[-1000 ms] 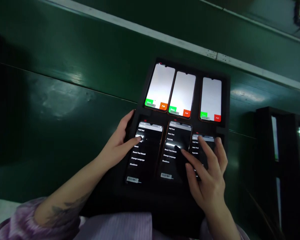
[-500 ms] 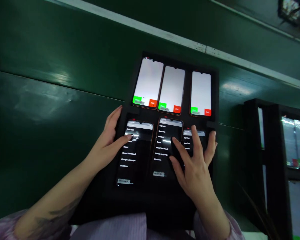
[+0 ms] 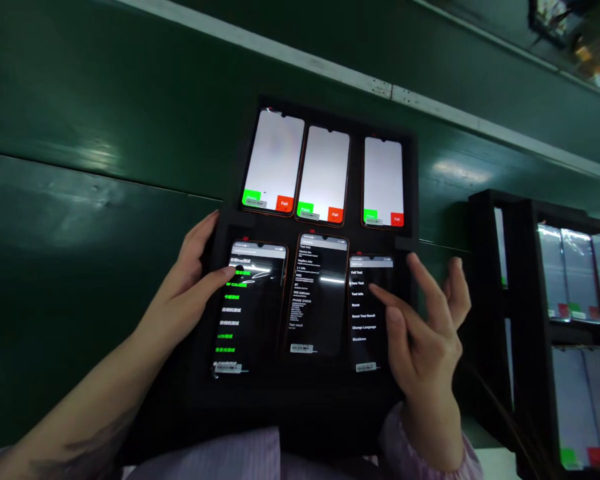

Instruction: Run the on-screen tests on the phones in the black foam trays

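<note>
A black foam tray (image 3: 410,200) holds two rows of three phones. The far three phones (image 3: 325,173) show white screens with green and red buttons. The near three have dark screens with text. My left hand (image 3: 193,283) rests at the tray's left edge, index finger touching the near left phone (image 3: 250,313), whose list has green lines. My right hand (image 3: 425,327) hovers with fingers spread, its index fingertip at the menu on the near right phone (image 3: 367,313). The near middle phone (image 3: 317,293) shows small text and is untouched.
The tray lies on a dark green bench (image 3: 80,200) with a white strip (image 3: 330,70) along the back. To the right stands a second black tray (image 3: 555,300) of phones with pale screens. My purple sleeves (image 3: 230,460) show at the bottom.
My right hand left the middle phone and moved right to the near right phone. The near left and middle screens changed from the menu to new lists. The view drifted right.
</note>
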Available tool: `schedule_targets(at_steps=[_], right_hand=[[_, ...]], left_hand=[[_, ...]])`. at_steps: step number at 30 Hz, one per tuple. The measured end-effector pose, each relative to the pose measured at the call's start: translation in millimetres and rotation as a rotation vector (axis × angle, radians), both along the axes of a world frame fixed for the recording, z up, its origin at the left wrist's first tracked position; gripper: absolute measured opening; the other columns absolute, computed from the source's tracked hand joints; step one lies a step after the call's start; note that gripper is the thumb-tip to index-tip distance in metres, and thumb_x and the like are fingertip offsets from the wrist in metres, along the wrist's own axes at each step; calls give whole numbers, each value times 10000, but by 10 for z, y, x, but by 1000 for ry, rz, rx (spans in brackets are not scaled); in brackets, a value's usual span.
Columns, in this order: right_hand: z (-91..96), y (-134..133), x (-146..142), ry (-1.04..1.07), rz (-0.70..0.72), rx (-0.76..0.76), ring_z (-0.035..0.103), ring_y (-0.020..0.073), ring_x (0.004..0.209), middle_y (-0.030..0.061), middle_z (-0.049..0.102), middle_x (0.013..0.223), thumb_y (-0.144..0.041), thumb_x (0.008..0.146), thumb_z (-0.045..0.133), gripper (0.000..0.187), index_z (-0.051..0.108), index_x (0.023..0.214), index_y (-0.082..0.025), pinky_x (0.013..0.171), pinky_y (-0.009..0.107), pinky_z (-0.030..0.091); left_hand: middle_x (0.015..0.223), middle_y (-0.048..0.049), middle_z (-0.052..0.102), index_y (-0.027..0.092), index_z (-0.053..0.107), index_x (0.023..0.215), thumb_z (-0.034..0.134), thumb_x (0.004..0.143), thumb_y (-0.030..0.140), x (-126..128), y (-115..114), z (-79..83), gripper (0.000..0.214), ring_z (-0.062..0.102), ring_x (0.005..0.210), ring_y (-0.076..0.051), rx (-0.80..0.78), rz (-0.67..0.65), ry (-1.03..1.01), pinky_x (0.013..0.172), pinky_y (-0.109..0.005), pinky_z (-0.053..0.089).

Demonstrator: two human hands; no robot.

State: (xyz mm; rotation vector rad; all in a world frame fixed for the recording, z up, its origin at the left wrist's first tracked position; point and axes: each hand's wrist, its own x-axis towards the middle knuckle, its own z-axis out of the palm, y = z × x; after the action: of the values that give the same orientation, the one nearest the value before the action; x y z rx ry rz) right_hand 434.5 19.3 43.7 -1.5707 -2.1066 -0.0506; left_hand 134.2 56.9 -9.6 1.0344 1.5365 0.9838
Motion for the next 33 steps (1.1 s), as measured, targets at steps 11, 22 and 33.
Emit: schedule_targets(at_steps=[11, 22, 33], right_hand=[[-18, 37, 88, -41, -38, 19, 323, 356, 1590, 80, 638, 1489, -150, 1019, 573, 249, 814, 1043, -210, 1219, 586, 441], [91, 42, -200, -158, 227, -179, 42, 409, 1652, 126, 425, 1661, -243, 1040, 543, 300, 692, 1299, -218, 1236, 707, 365], [74, 152, -467, -243, 353, -292, 153, 458, 1629, 28, 450, 1674, -271, 1017, 594, 314, 722, 1304, -278, 1201, 737, 400]], left_hand=[[1604, 39, 521, 355, 546, 1517, 734, 757, 326, 4, 8, 0, 784, 426, 1535, -321, 6, 50, 8, 1347, -535, 256], [1558, 28, 571, 341, 565, 1501, 732, 744, 336, 29, 22, 3, 776, 486, 1492, -325, -9, 80, -6, 1317, -526, 339], [1602, -6, 512, 352, 498, 1541, 695, 863, 431, -57, -10, -77, 711, 462, 1500, -326, 64, -30, 52, 1322, -557, 301]])
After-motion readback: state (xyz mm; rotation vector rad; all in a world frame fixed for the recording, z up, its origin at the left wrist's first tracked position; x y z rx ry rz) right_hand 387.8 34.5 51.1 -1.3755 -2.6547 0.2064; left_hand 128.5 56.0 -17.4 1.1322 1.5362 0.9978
